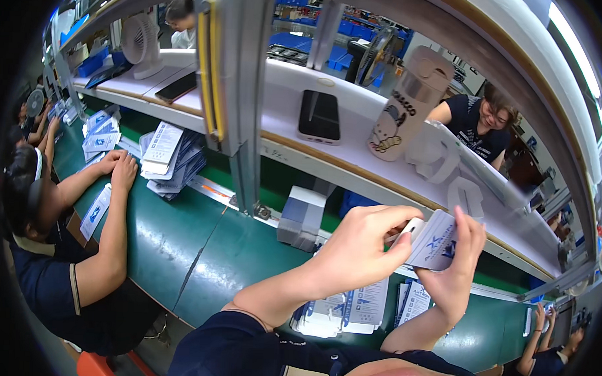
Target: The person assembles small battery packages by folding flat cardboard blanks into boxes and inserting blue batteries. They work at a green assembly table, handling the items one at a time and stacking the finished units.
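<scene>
So one flat printed package (437, 240) is being gripped up off the bench by the right hand (454, 266), thumb on the near side and fingers around the far edge. Right at its left edge, a small white piece (412, 230) is being pinched by the left hand (372, 240); whether that's part of the package or a separate bit can't be told from here. The hands are being held close together, one at each side of the package.

Progress-wise, just this one package is being worked on, and it's looking mid-handling, not set down yet. Below the hands, partly blocked by the left forearm, a bunch of similar packages (366, 306) is being left lying on the green bench (245, 259), with a smaller stack (414, 301) just below the right hand. Whether those are being counted as done or waiting can't be told, honestly. Well left of the hands, another pile (163, 150) is being left beside a co-worker's arms, contents not being shown.
</scene>
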{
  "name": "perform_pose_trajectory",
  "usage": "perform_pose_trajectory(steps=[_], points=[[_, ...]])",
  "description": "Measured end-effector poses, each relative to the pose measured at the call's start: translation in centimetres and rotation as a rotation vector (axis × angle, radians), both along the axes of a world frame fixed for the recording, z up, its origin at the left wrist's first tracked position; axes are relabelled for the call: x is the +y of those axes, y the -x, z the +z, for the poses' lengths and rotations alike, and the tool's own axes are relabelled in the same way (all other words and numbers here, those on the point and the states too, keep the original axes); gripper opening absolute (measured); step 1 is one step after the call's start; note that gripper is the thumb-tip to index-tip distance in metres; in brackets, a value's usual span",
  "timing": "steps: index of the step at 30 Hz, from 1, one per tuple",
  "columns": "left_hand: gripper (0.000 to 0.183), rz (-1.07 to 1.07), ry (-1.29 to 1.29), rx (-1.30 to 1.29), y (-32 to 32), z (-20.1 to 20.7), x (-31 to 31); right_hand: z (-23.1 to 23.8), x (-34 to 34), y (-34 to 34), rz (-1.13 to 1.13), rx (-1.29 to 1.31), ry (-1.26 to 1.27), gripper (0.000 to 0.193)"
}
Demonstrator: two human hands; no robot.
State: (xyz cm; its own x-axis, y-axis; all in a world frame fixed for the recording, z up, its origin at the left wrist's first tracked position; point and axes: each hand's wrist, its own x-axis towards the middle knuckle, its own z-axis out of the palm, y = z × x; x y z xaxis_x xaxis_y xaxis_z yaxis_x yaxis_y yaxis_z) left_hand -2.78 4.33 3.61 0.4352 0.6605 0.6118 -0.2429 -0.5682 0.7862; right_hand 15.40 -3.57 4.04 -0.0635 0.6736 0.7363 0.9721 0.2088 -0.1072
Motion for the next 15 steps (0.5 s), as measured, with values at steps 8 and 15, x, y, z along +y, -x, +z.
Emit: perform_pose_trajectory(steps=[8, 15], points=[[0.029, -0.105, 0.153, 0.056, -0.9, 0.3, -0.7, 0.0, 0.4, -1.9, 0.130, 0.038, 0.020, 0.079], [0.031, -0.122, 0.152, 0.171, -1.1, 0.0, -1.4, 0.3, 0.3, -2.0, 0.201, 0.053, 0.014, 0.068]])
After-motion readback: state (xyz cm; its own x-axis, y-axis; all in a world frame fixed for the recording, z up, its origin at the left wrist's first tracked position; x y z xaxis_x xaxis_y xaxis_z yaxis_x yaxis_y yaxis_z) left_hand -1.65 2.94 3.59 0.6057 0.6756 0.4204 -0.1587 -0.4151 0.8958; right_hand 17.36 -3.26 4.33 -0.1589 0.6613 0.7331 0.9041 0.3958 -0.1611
